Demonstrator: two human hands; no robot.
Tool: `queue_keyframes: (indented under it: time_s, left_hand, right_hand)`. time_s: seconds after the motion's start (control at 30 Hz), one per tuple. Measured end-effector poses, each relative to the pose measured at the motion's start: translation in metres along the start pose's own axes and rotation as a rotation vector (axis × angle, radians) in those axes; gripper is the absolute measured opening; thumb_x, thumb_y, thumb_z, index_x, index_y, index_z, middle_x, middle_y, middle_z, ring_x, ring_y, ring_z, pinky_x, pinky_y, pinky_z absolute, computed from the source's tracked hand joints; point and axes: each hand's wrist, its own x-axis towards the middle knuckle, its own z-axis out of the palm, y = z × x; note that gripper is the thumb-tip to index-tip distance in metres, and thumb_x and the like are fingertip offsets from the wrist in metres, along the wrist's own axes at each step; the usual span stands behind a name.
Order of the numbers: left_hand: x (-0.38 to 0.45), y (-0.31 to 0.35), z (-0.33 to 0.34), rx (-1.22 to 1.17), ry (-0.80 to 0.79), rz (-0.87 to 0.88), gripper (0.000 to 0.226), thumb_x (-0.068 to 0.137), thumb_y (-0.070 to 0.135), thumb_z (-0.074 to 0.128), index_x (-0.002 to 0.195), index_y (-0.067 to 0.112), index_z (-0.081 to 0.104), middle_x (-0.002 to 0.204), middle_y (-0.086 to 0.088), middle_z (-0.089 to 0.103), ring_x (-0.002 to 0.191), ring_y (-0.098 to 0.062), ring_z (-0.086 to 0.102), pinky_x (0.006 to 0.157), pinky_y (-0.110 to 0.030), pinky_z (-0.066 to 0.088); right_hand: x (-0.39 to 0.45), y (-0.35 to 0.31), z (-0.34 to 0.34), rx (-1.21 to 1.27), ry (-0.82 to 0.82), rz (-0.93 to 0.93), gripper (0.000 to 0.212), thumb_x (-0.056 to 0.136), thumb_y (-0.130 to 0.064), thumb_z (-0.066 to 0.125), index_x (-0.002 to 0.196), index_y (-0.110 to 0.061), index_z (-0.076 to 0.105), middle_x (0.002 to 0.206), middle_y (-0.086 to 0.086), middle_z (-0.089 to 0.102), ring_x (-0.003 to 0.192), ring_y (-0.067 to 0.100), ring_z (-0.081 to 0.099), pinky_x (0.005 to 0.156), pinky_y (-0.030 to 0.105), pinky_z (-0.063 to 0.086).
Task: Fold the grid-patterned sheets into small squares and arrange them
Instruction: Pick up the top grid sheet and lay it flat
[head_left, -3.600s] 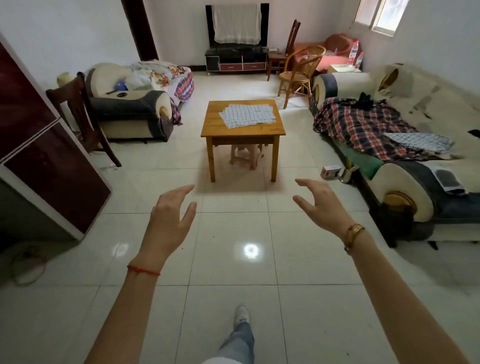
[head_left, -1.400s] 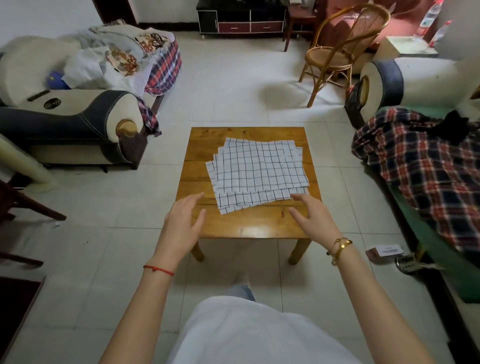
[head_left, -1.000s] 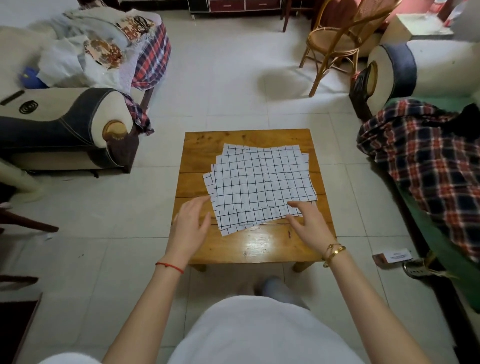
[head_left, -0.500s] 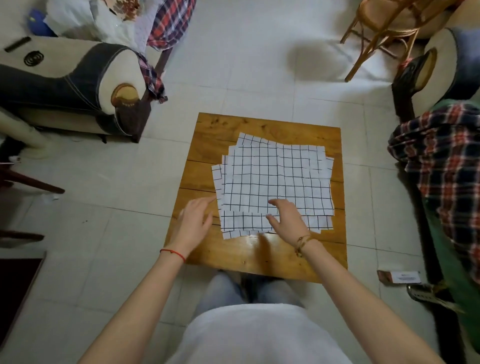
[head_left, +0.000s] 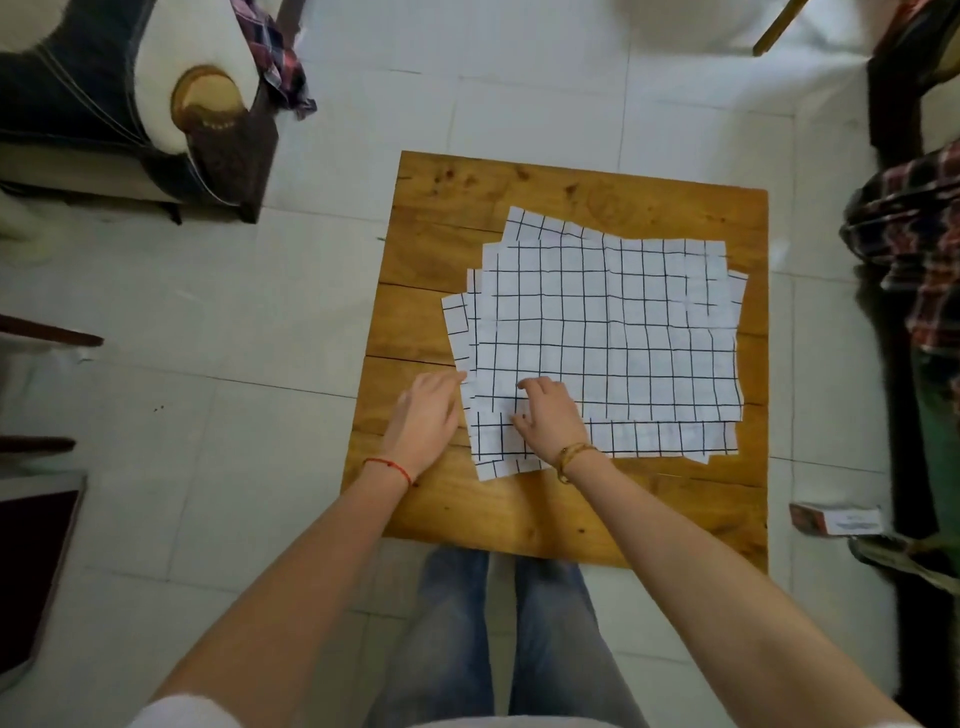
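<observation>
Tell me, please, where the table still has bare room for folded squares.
Bare wood on the table lies along the near edge below the sheets, along the far edge, and narrowly on the left. The right is crowded; both hands work the pile's near-left corner.

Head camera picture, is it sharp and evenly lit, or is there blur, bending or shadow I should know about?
Head view: the grid-patterned sheets and wooden table are sharp and evenly lit; wide-angle bending curves the floor tile lines; the plaid blanket at the right edge looks smeared; the far right edge falls into shadow.
</observation>
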Motion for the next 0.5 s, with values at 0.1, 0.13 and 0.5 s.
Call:
queue_keyframes:
  time_s: [0.1, 0.13, 0.5]
  left_hand:
    - [0.02, -0.018, 0.024, 0.016, -0.033, 0.011, 0.05, 0.096, 0.015, 0.046, 0.144, 0.022, 0.037, 0.145, 0.002, 0.043, 0.136, -0.015, 0.033, 0.114, -0.038, 0.028]
    - [0.027, -0.024, 0.032, 0.025, -0.045, 0.018, 0.051, 0.096, 0.015, 0.046, 0.145, 0.022, 0.035, 0.146, 0.002, 0.041, 0.137, -0.015, 0.031, 0.115, -0.038, 0.028]
    - [0.062, -0.063, 0.085, -0.015, -0.051, 0.081, 0.047, 0.095, 0.013, 0.046, 0.142, 0.021, 0.042, 0.143, 0.003, 0.046, 0.135, -0.015, 0.035, 0.113, -0.036, 0.033]
  right_hand:
    - [0.024, 0.007, 0.028, -0.021, 0.04, 0.005, 0.053, 0.087, -0.022, 0.06, 0.136, -0.012, 0.042, 0.133, 0.009, 0.048, 0.122, 0.026, 0.041, 0.105, 0.035, 0.037]
    - [0.031, 0.01, 0.036, -0.039, 0.052, 0.006, 0.055, 0.086, -0.021, 0.061, 0.136, -0.012, 0.042, 0.133, 0.008, 0.047, 0.122, 0.026, 0.041, 0.105, 0.035, 0.037]
    - [0.062, 0.039, 0.087, -0.093, 0.167, -0.043, 0.038, 0.073, -0.002, 0.066, 0.11, -0.009, 0.058, 0.113, 0.009, 0.057, 0.101, 0.028, 0.052, 0.083, 0.037, 0.05]
